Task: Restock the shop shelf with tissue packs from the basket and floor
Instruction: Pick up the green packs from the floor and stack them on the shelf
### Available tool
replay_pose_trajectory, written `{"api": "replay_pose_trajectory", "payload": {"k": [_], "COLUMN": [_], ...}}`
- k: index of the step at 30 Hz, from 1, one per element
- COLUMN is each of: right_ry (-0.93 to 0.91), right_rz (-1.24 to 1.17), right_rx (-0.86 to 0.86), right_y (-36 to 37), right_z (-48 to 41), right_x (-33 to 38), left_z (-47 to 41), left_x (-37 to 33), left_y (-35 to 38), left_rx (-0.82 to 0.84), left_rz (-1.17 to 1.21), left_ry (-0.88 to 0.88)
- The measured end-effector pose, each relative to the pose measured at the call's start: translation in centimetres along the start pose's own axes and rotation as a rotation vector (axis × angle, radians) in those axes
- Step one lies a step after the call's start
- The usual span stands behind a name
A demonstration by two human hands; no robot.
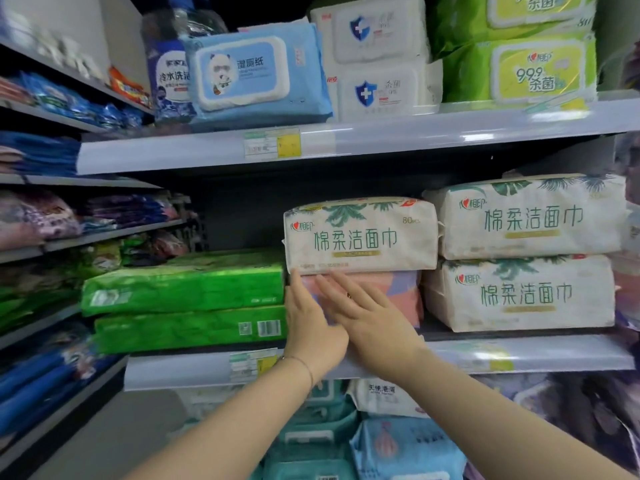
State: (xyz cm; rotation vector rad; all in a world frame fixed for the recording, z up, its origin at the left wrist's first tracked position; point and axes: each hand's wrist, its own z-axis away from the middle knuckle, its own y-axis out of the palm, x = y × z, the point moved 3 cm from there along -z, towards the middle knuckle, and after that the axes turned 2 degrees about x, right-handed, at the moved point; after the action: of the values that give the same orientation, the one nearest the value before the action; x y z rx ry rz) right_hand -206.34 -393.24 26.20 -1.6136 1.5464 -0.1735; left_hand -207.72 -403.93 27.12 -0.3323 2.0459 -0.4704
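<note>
A pink tissue pack [398, 292] lies on the middle shelf [519, 355], under a white leaf-print pack [360, 235]. My left hand [311, 327] and my right hand [367, 317] both press flat against the front of the pink pack, fingers straight, with the right hand partly over the left. Left of them two green packs [187, 299] lie stacked. On the right stand two more white leaf-print packs [523, 254], one on the other.
The upper shelf [415, 136] carries a blue wipes pack [256, 74], white packs [377, 57] and green packs [519, 50]. Below the middle shelf lie teal and blue packs [398, 445]. Side shelves [41, 237] at left hold assorted goods.
</note>
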Motion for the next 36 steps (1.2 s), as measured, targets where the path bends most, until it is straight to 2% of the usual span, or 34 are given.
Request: {"api": "replay_pose_trajectory", "payload": {"k": [5, 9, 16, 24, 31, 36], "right_ry": [0.025, 0.067, -0.012, 0.142, 0.231, 0.29], "right_rz": [0.046, 0.041, 0.047, -0.006, -0.15, -0.239], "right_rx": [0.091, 0.092, -0.048, 0.001, 0.055, -0.084], "right_y": [0.3, 0.3, -0.3, -0.9, -1.8, -4.3], "right_z": [0.1, 1.0, 0.6, 0.6, 0.3, -1.8], "right_x": [-1.5, -2.4, -1.7, -3.2, -2.7, 1.6], "left_z": [-0.3, -0.4, -0.3, -0.4, 0.0, 0.0], "left_x": [-0.4, -0.7, -1.0, -2.1, -2.0, -2.7], "left_y": [0.8, 1.4, -0.2, -0.4, -2.3, -8.8], "left_rx": [-0.014, 0.038, 0.061, -0.029, 0.009, -0.123], "left_rz": [0.048, 0.073, 0.021, 0.123, -0.07, -0.181], "left_ry": [-0.025, -0.021, -0.013, 0.039, 0.079, 0.209]}}
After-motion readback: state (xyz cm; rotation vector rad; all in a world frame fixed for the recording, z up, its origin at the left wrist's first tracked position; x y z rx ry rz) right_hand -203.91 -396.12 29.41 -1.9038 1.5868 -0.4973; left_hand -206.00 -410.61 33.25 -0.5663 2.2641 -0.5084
